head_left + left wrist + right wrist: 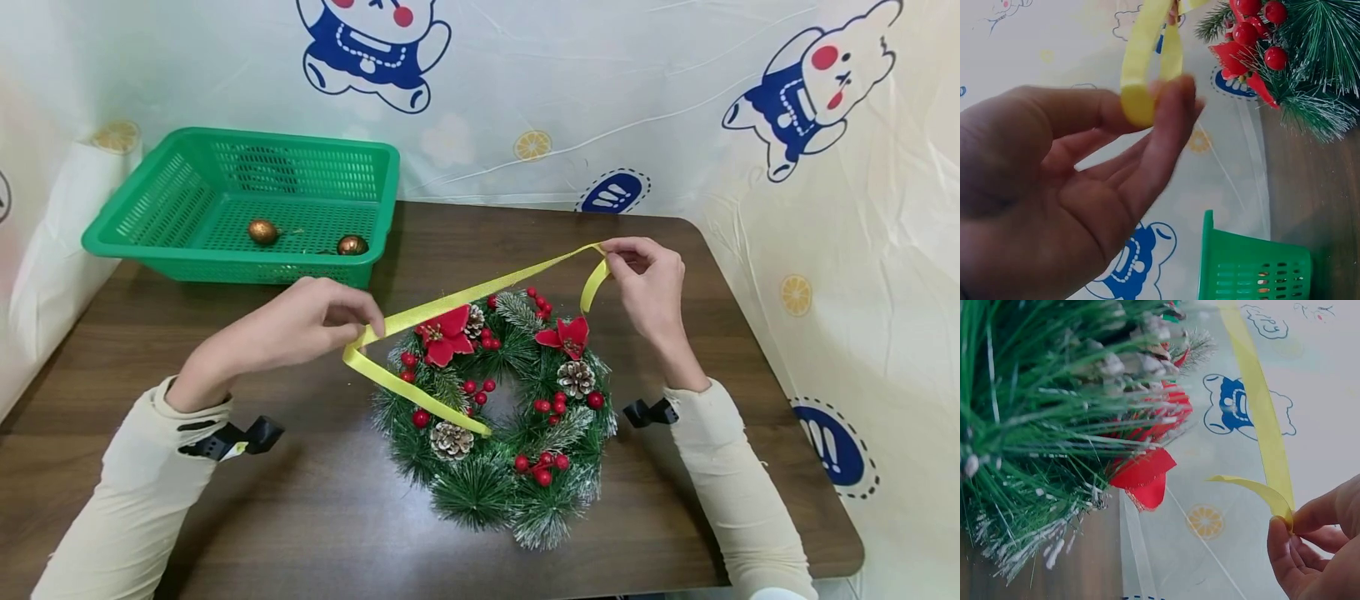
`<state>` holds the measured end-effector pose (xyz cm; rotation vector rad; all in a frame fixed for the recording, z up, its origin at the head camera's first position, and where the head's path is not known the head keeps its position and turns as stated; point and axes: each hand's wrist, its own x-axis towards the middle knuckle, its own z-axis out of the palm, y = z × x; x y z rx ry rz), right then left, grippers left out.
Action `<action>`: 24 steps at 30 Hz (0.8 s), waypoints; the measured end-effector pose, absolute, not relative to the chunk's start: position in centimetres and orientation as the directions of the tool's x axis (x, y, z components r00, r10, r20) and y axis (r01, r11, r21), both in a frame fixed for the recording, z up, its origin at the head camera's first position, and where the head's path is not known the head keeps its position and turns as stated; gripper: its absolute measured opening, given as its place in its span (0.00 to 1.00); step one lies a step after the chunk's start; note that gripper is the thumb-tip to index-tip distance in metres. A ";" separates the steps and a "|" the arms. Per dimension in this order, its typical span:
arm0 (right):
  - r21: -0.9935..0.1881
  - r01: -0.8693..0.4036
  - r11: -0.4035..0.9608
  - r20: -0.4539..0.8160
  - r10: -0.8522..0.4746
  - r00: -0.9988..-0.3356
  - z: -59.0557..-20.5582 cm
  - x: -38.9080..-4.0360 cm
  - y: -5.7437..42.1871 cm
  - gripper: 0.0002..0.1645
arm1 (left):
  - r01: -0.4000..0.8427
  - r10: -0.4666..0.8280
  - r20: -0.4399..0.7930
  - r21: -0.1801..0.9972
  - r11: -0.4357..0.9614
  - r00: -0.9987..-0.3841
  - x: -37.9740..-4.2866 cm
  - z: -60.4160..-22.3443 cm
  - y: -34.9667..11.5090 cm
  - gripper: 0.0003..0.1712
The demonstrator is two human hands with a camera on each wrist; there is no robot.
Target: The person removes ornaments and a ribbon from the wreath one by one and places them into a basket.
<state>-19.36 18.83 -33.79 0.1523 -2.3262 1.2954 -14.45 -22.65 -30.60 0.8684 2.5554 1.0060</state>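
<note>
A yellow ribbon [480,292] stretches between both hands over the far side of a green wreath [480,492]. My left hand [311,325] pinches it between thumb and fingers; from there one end hangs down across the wreath's left part. Near the other end, my right hand [648,279] pinches the ribbon with thumb and fingertips, leaving a short tail [1247,484] that curls loose. The wreath lies flat on the table, dressed with red flowers [444,335], red berries [546,467] and pine cones [452,440]. In the left wrist view the ribbon bends around at the fingertips.
A green plastic basket [386,200] stands at the back left of the brown table [322,500], with two bronze-coloured baubles [262,232] inside. Behind the table hangs a pale sheet [480,125] printed with cartoon bears, which also runs down the right side.
</note>
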 end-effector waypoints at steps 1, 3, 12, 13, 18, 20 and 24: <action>-0.775 -0.316 0.547 0.452 0.132 -0.882 -33.8 -19.4 18.9 0.08 | 0.440 0.629 -0.047 0.673 0.594 -0.776 -14.4 -30.6 -22.6 0.15; -0.775 -0.314 0.549 0.455 0.139 -0.879 -33.8 -19.5 19.1 0.08 | 0.439 0.643 -0.090 0.657 0.612 -0.761 -14.3 -30.4 -22.7 0.15; -0.773 -0.326 0.544 0.467 0.141 -0.873 -34.0 -19.7 19.2 0.08 | 0.475 0.574 0.152 0.745 0.468 -0.805 -13.7 -29.6 -22.9 0.19; -0.776 -0.326 0.540 0.465 0.139 -0.874 -34.0 -19.7 19.2 0.08 | 0.478 0.564 0.177 0.757 0.445 -0.806 -13.6 -29.5 -22.8 0.19; -0.793 -0.328 0.513 0.448 0.127 -0.885 -34.0 -19.6 19.0 0.08 | 0.507 0.505 0.285 0.772 0.383 -0.815 -13.0 -29.1 -22.4 0.17; -0.797 -0.328 0.508 0.444 0.124 -0.887 -33.9 -19.6 19.0 0.08 | 0.526 0.471 0.334 0.766 0.369 -0.817 -12.8 -28.9 -22.3 0.15; -0.792 -0.324 0.518 0.444 0.124 -0.887 -34.0 -19.6 19.0 0.08 | 0.554 0.406 0.410 0.754 0.353 -0.816 -12.5 -28.6 -22.4 0.12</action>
